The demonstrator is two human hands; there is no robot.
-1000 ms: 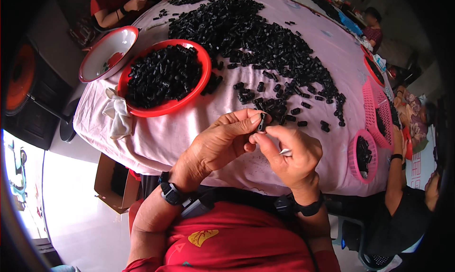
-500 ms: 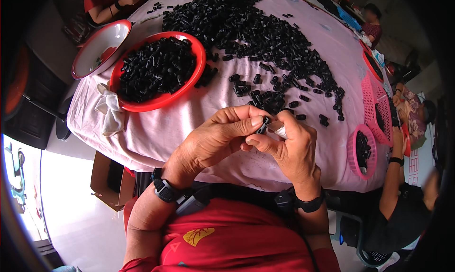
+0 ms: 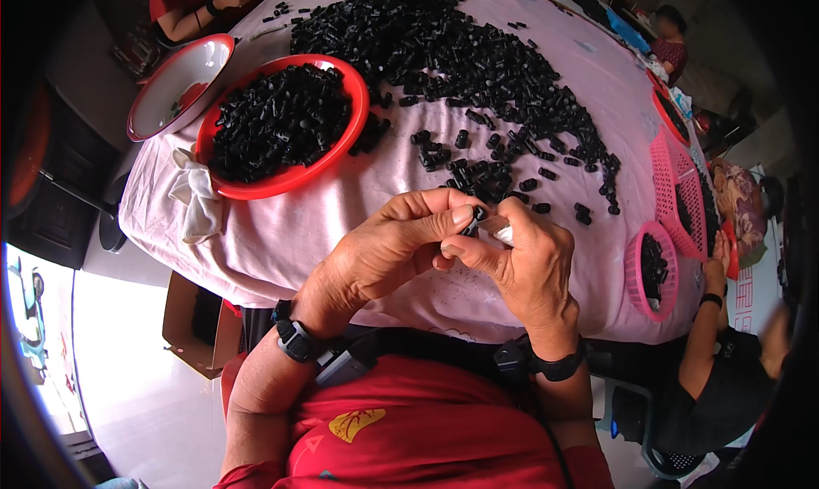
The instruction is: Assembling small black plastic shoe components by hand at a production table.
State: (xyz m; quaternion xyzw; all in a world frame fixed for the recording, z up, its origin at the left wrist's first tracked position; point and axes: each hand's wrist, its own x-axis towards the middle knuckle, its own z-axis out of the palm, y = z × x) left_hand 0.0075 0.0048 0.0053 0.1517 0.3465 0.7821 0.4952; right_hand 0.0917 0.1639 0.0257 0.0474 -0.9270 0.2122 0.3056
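My left hand (image 3: 388, 250) and my right hand (image 3: 520, 263) meet above the near edge of a table covered in pink cloth (image 3: 358, 225). Between their fingertips is a small black plastic piece (image 3: 472, 219), pinched by the left thumb and forefinger. The right fingers press a small pale part (image 3: 502, 231) against it. Just beyond the hands lies a big heap of the same black pieces (image 3: 461, 71). A red bowl (image 3: 341, 152) full of black pieces stands to the left.
A white bowl with a red rim (image 3: 175, 84) sits at the far left edge. Pink baskets (image 3: 653, 271) with black pieces stand on the right, by a seated person in black (image 3: 725, 378). Another person's arm (image 3: 209, 7) rests at the far side.
Both hands stayed pressed together over the table edge, the fingers working the small piece. The view shifted slightly, so the bowls and heap sit a little higher and further left.
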